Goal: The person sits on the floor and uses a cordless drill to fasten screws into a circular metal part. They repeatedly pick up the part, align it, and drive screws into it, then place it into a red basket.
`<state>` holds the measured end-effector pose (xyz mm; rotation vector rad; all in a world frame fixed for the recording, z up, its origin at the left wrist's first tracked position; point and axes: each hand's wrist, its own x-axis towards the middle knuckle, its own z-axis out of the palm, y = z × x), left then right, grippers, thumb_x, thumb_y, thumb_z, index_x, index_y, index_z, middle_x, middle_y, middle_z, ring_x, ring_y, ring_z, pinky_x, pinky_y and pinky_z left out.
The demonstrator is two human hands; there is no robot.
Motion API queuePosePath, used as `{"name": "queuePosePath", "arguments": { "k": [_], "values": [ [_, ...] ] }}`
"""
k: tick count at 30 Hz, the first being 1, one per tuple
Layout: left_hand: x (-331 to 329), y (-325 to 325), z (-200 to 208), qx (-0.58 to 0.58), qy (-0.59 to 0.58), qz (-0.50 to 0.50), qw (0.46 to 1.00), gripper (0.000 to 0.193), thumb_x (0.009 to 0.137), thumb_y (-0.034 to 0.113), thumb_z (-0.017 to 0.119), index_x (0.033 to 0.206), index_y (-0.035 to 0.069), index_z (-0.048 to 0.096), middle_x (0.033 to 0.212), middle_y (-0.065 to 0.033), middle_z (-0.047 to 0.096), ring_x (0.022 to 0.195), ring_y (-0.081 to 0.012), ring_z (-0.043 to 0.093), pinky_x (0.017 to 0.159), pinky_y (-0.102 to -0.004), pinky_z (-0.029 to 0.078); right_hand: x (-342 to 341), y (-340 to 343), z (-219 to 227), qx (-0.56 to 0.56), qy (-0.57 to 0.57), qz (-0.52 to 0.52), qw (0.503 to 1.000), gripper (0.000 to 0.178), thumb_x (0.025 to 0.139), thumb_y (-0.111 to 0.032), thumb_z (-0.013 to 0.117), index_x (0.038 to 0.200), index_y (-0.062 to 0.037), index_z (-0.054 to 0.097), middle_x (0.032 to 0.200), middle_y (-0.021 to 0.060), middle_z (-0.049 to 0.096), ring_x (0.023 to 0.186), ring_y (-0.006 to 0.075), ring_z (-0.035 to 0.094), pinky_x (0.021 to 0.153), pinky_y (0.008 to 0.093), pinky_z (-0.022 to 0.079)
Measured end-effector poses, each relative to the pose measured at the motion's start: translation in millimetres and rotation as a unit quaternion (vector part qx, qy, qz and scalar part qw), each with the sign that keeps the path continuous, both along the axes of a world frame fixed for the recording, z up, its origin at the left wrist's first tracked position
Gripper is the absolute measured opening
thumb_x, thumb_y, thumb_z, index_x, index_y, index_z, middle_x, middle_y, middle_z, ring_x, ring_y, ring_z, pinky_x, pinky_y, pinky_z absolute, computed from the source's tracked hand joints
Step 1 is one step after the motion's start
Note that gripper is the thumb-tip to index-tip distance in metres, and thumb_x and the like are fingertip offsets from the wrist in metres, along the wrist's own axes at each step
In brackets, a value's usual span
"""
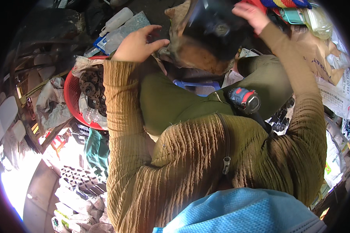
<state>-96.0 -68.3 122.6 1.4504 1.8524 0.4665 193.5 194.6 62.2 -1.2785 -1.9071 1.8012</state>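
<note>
both hands reach out past the knees, one to each side of a glossy black object. the left hand is released, its thumb and fingers spread apart with nothing between them. the right hand, a little blurred, has its fingers stretched out flat at the upper right edge of the black object; it is not clenched, but i cannot tell whether the fingertips touch. the black object sits between the two hands, also blurred, against a rough brown lump whose material is unclear.

below that, a blue tray shows between the legs of the olive trousers. a blue-and-red power tool rests at the lap, its round end facing up. beside the left forearm stands a red plastic basket with dark round metal parts in it. beyond the left hand lie a white plastic bottle and a clear plastic bag. near the right forearm are a brown paper sack and a cloudy plastic bag. a pale blue face mask fills the lower edge.
</note>
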Motion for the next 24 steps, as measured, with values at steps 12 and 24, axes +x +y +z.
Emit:
{"name": "queuePosePath", "arguments": {
  "k": [12, 24],
  "values": [
    [-19, -15, 1, 0.259, -0.196, 0.23, 0.918, 0.028, 0.083, 0.021, 0.074, 0.101, 0.0, 0.068, 0.087, -0.002, 0.069, 0.084, -0.0092, 0.062, 0.076, -0.024, 0.048, -20, -19, -85, 0.244, -0.311, 0.322, 0.86, 0.04, 0.083, -0.041, 0.071, 0.1, -0.0045, 0.067, 0.095, 0.008, 0.065, 0.087, 0.0233, 0.062, 0.081, 0.0323, 0.049],
    [-163, -287, -206, -0.137, 0.28, 0.575, 0.756, 0.022, 0.078, 0.028, 0.067, 0.092, 0.013, 0.076, 0.085, -0.0078, 0.072, 0.072, -0.0162, 0.068, 0.071, -0.0305, 0.052, 14, -46, 38, 0.208, -0.001, 0.12, 0.971, 0.034, 0.091, -0.005, 0.06, 0.124, 0.0026, 0.054, 0.121, 0.0092, 0.056, 0.098, 0.0134, 0.06, 0.083, 0.0251, 0.049]
  ]
}}
